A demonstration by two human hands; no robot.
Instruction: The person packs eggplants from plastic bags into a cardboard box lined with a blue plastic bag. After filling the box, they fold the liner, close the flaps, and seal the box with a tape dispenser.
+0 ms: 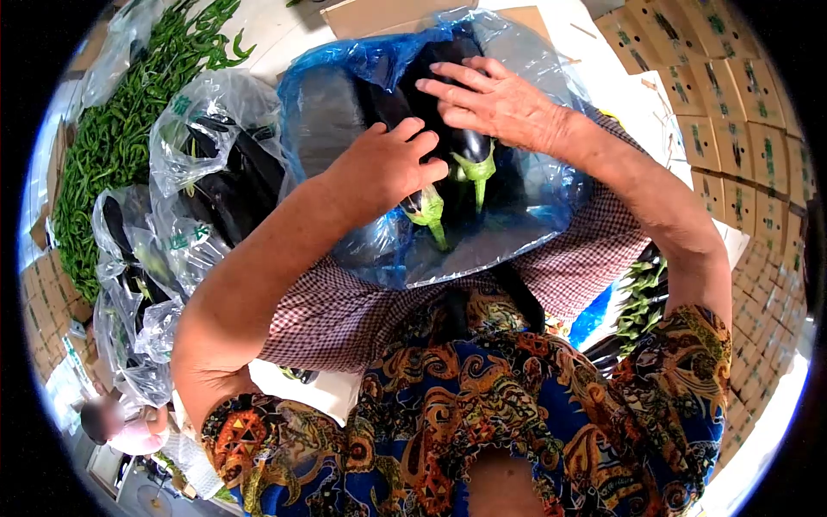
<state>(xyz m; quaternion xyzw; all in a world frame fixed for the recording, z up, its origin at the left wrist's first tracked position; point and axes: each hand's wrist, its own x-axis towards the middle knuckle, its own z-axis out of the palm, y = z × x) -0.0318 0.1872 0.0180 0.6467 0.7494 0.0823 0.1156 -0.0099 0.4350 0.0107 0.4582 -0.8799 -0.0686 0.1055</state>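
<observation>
A blue plastic bag (448, 258) is spread open in front of me, with dark eggplants lying in it, their green stems toward me. My left hand (379, 168) curls over the left eggplant (424, 207), its fingers bent around the body near the stem. My right hand (491, 102) lies on the right eggplant (471, 145), fingers stretched across its top and slightly apart. The undersides of both eggplants are hidden by the bag and hands.
Clear bags of eggplants (226, 194) stand at the left, beside a long heap of green peppers (112, 146). Stacked cardboard boxes (741, 129) fill the right side. Another person (138, 435) is at the lower left.
</observation>
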